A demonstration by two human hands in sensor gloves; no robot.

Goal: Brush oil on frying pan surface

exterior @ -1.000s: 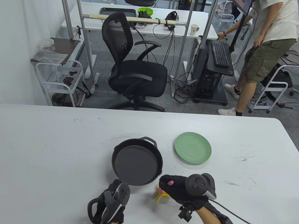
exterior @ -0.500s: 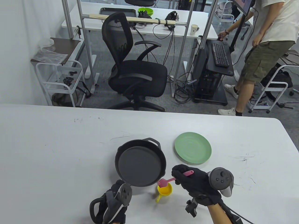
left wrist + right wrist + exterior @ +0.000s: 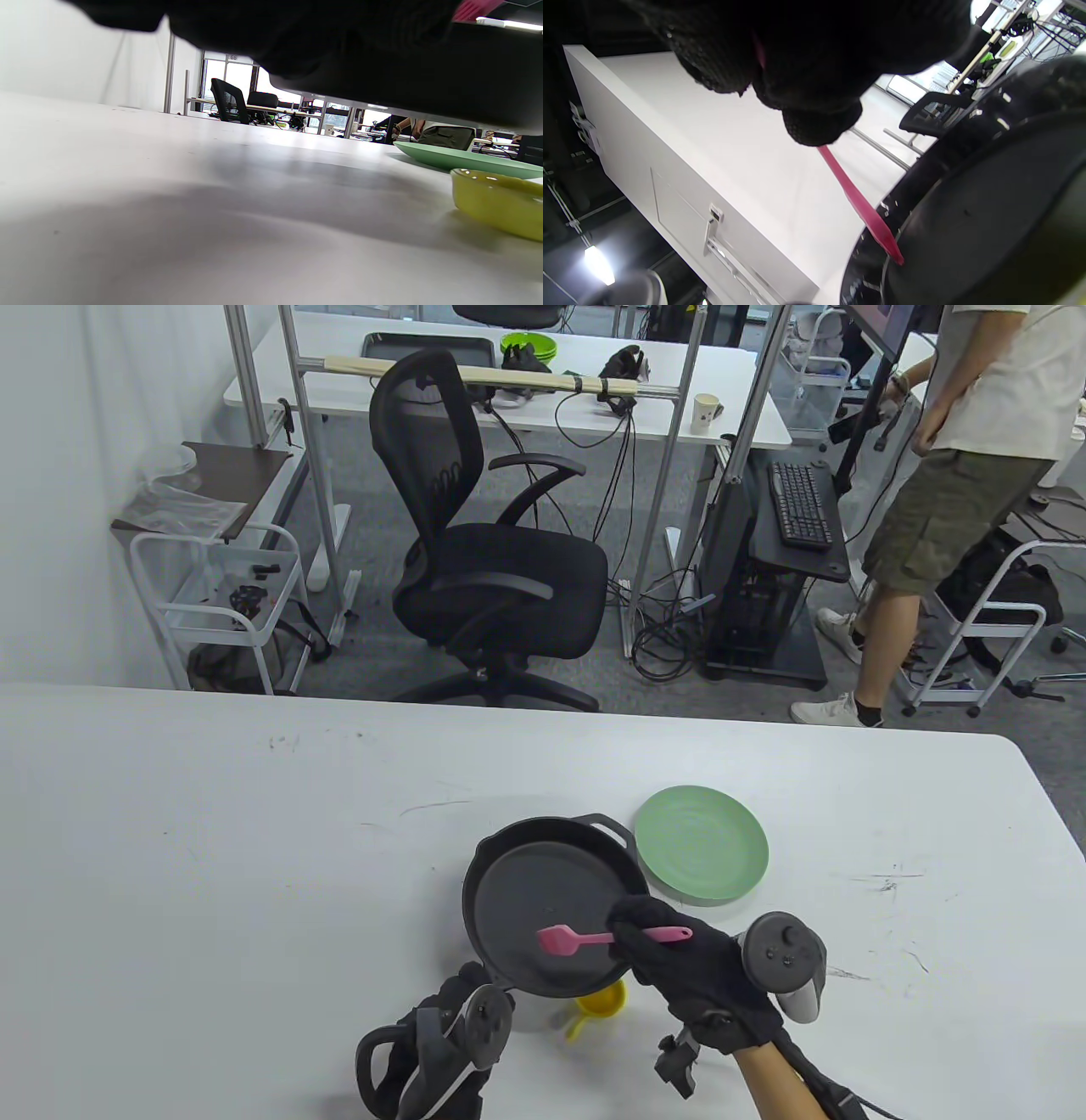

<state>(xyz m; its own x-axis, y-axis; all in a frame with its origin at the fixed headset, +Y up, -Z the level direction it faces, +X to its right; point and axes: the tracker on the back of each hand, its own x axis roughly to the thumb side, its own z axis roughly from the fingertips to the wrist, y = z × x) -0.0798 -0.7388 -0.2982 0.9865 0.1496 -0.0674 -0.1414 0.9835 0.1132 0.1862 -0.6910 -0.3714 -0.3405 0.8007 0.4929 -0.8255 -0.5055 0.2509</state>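
A black cast-iron frying pan [image 3: 526,899] is off the table, tilted, its near edge over a yellow oil bowl [image 3: 604,1003]. My left hand [image 3: 462,988] grips the pan's handle at the lower left; the handle is hidden under the glove. My right hand [image 3: 635,931] holds a pink silicone brush [image 3: 570,938] by its handle, with the brush head over the pan's inner surface. The right wrist view shows the brush [image 3: 859,205] reaching the pan's rim [image 3: 967,178]. The left wrist view shows the pan's underside [image 3: 403,76] above the table and the yellow bowl [image 3: 496,199].
A green plate [image 3: 701,845] lies just right of the pan, close to its small helper handle; it also shows in the left wrist view [image 3: 462,157]. The white table [image 3: 212,857] stretches wide to the left. A person stands beyond the table at the far right.
The brush left the yellow bowl and now lies over the pan. My left hand has moved the pan to the right, over the bowl and near the plate.
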